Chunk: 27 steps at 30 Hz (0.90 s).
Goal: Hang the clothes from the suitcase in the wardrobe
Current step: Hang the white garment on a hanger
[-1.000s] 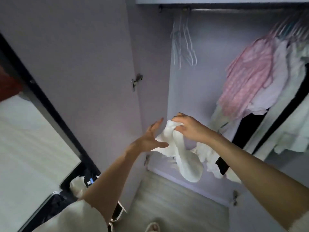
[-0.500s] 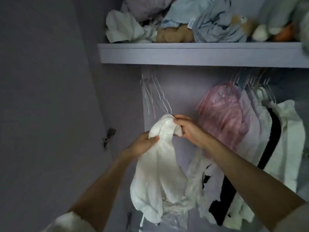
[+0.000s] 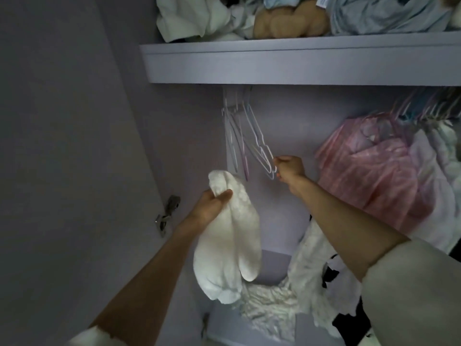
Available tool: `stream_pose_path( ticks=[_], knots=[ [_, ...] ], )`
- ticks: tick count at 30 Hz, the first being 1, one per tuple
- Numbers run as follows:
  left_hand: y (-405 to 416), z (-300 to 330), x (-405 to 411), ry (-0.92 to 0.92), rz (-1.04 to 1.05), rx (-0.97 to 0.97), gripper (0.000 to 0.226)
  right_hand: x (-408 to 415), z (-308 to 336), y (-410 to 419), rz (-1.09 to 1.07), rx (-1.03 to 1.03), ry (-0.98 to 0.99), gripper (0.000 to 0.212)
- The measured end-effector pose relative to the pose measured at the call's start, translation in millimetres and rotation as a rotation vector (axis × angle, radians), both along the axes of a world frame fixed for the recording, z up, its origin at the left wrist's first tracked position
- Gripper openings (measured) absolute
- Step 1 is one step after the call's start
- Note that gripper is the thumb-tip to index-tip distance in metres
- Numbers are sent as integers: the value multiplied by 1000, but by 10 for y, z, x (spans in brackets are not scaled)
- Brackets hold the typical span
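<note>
A white knitted garment (image 3: pixel 232 236) hangs down from my left hand (image 3: pixel 212 204), which grips it near its top, in front of the open wardrobe. My right hand (image 3: pixel 289 168) is raised further in and is closed on the lower end of an empty white hanger (image 3: pixel 259 146). That hanger belongs to a small bunch of empty hangers (image 3: pixel 237 136) dangling under the shelf at the wardrobe's left side. The rail itself is hidden behind the shelf's front edge. The suitcase is out of view.
A lilac shelf (image 3: pixel 299 61) above carries piled clothes and a plush toy (image 3: pixel 289 21). On the right hang a pink garment (image 3: pixel 374 176) and white and black clothes (image 3: pixel 331 278). The open wardrobe door (image 3: pixel 74 171) with its hinge (image 3: pixel 169 211) stands left.
My right hand let go of the white garment and moved up to grip an empty hanger. My left hand now holds the garment alone. The view has tilted up towards the shelf.
</note>
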<state>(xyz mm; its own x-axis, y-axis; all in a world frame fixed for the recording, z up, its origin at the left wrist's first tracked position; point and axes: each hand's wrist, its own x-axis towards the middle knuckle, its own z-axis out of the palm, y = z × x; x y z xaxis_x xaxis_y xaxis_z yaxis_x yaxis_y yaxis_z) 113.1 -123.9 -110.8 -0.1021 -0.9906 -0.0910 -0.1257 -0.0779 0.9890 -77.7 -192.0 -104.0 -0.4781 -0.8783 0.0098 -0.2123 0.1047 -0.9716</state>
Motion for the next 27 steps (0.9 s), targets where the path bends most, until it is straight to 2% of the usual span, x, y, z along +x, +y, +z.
stream_pose_path(
  ticks=[8,15,18,24,27],
  knots=[
    [-24,7,-67,-40,-3,22,13,-95,29,-121,-63,-26,-72,17],
    [90,-56,-208,-37,-8,38,9,-359,65,-7,-180,-95,97,26],
    [131,-137,-281,-54,-45,70,20,-483,36,116,-225,-104,139,27],
    [182,-198,-419,-25,-75,92,15,-659,-25,304,-237,-176,76,26],
    [200,-234,-511,-6,-68,104,10,-730,-157,422,-198,-116,68,27]
  ],
)
